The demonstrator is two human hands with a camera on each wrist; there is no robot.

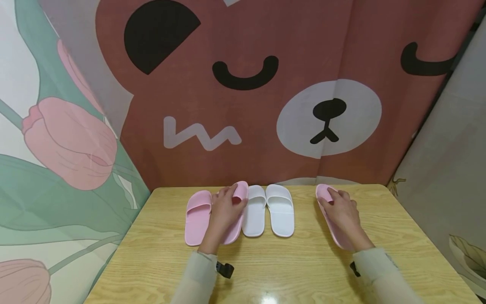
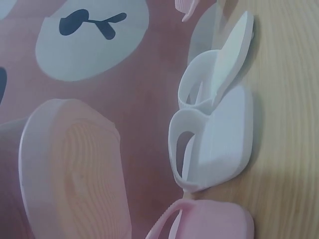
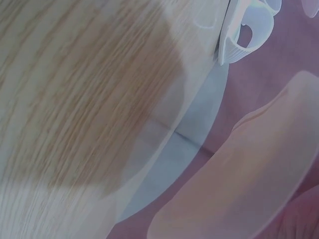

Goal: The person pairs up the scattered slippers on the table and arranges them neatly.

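My left hand (image 1: 223, 211) grips a pink slipper (image 1: 241, 188) by its strap area, and the slipper hangs over the gap beside the left white slipper. Its ridged sole (image 2: 82, 174) fills the left of the left wrist view. Another pink slipper (image 1: 196, 226) lies on the table just left of that hand. On the right, my right hand (image 1: 344, 213) holds a third pink slipper (image 1: 322, 190) by its front, tilted on edge. In the right wrist view this slipper (image 3: 244, 174) appears blurred. Between the hands stand two white slippers (image 1: 254, 221), toes toward the back wall.
A wood-grain table (image 1: 273, 270) carries the slippers, which line up along its back edge. Behind it hangs a brown bear-print curtain (image 1: 243, 160). Flower-print fabric (image 1: 72, 143) borders the left side, and a pale curtain (image 1: 448, 147) the right.
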